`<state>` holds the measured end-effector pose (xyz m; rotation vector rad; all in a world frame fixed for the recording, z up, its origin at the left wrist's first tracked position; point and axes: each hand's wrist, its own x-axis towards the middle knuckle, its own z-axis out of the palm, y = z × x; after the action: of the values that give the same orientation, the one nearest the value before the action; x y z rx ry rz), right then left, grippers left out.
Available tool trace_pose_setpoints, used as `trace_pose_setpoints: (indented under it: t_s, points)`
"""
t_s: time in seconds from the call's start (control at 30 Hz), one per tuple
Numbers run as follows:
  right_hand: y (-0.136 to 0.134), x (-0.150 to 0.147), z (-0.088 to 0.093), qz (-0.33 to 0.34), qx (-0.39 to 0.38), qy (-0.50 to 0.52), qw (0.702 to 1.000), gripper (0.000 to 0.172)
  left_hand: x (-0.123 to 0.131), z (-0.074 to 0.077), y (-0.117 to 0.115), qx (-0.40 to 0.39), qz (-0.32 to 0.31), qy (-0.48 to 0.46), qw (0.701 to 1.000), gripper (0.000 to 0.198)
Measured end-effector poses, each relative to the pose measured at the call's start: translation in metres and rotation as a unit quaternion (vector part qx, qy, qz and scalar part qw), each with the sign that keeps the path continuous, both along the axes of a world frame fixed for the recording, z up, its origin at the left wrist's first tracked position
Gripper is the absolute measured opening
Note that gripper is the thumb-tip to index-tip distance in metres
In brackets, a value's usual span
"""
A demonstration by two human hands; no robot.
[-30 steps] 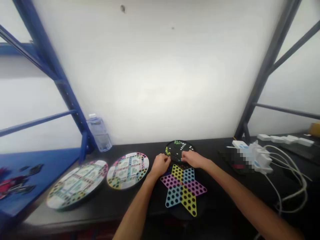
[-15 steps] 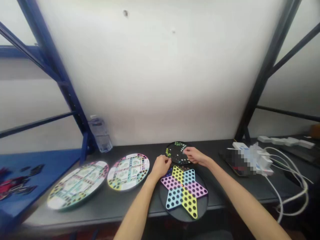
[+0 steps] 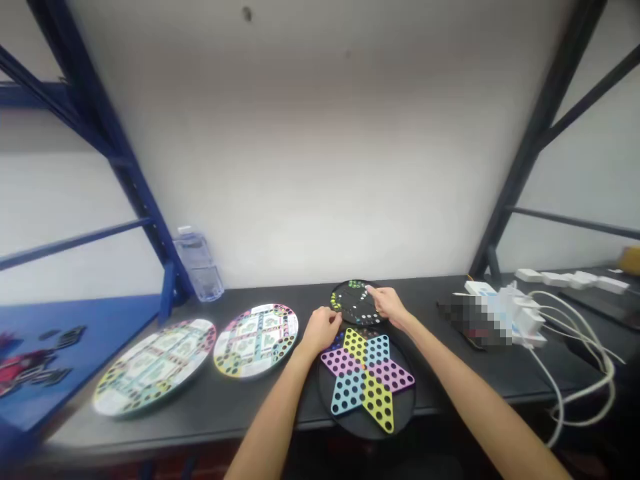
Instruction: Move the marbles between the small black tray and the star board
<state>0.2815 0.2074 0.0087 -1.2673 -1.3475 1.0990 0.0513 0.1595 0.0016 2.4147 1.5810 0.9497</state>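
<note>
A round black board with a coloured star of holes [image 3: 367,380] lies at the near edge of the dark table [image 3: 280,400]. Behind it sits a small black round tray [image 3: 353,303] holding several coloured pegs. My left hand [image 3: 321,328] rests curled at the star board's far left rim, next to the tray; what its fingers hold is hidden. My right hand [image 3: 387,305] lies on the right side of the tray with fingers pinched together near the pegs.
Two round patterned game boards [image 3: 256,338] [image 3: 155,363] lie to the left. A clear water bottle [image 3: 199,265] stands by the blue rack post. White power strips and cables [image 3: 525,313] crowd the right side. A blue shelf [image 3: 45,347] sits far left.
My right hand has shifted slightly back and right across the peg tray. The left hand has stayed almost still. The camera view wobbled a little.
</note>
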Motion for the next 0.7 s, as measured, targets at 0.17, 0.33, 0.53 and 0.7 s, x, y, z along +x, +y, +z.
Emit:
trace_pose_setpoints:
  t_s: [0.17,0.33,0.53,0.7]
  points:
    - [-0.013,-0.008,0.009,0.130,0.125,-0.392,0.902,0.051,0.000,0.001,-0.001,0.002,-0.003,0.005,1.000,0.041]
    - [-0.023,-0.024,0.019,0.140,0.103,-0.543,0.822,0.060,0.000,0.003,-0.001,-0.002,0.003,0.014,1.000,0.040]
    - [-0.026,-0.032,0.020,0.149,0.083,-0.603,0.779,0.055,0.000,0.005,-0.003,-0.010,0.004,0.017,1.000,0.040]
    - [-0.018,-0.024,0.018,0.119,0.089,-0.512,0.846,0.041,-0.001,0.005,-0.004,-0.010,0.002,0.016,1.000,0.040]
